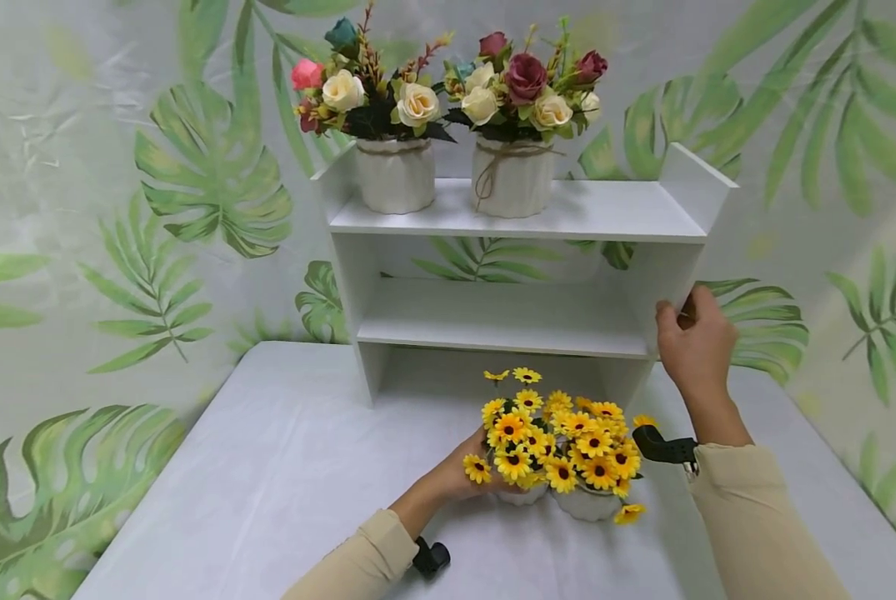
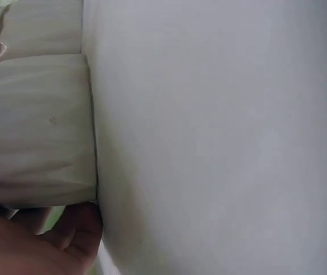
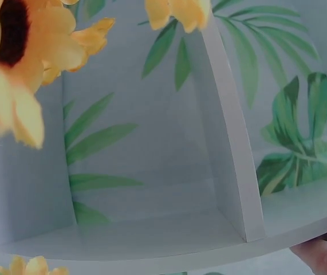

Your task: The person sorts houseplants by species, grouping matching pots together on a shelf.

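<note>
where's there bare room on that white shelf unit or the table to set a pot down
The middle shelf board is bare end to end. The top board is free right of the two white rose pots. The white table is open left of the left hand. The two sunflower pots crowd the front, below the right hand.

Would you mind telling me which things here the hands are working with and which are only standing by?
In hand:
- left hand holds the left sunflower pot
- right sunflower pot, beside it
- right hand grips the white shelf by its side panel

Standing by:
- two rose pots on the top shelf
- table
</note>
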A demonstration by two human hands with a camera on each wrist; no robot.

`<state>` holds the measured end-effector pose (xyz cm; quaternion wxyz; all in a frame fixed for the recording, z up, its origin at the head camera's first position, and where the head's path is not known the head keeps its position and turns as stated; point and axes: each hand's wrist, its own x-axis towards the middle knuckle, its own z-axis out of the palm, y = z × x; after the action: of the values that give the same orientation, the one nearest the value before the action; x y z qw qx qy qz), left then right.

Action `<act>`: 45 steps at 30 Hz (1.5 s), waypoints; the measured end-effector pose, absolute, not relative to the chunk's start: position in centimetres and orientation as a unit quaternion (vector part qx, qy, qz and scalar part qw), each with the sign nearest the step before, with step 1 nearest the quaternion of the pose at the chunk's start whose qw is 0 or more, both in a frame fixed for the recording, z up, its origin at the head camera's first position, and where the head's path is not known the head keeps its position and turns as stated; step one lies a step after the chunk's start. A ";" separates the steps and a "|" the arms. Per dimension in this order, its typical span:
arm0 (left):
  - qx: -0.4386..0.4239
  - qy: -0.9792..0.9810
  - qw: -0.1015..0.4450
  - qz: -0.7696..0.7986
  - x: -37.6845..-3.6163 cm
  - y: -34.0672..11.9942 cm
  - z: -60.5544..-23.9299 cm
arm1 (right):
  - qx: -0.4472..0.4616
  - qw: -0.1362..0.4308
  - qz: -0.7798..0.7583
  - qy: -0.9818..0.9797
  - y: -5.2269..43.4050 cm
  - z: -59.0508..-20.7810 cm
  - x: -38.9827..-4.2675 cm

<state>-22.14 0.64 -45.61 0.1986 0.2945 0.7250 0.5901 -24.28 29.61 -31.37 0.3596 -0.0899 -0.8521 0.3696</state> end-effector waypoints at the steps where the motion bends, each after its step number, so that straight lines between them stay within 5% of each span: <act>1: 0.299 0.720 0.204 0.592 -22.2 0.7 -45.6 | -0.090 0.358 0.372 -0.852 29.6 -31.3 -24.3; 45: 0.237 0.835 0.050 0.495 -21.7 -4.1 -42.3 | -0.082 0.366 0.359 -0.855 29.6 -31.4 -24.2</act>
<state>-21.75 -4.13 -42.31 0.0499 0.2373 0.8346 0.4945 -24.15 29.60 -31.36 0.3659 -0.0817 -0.8545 0.3595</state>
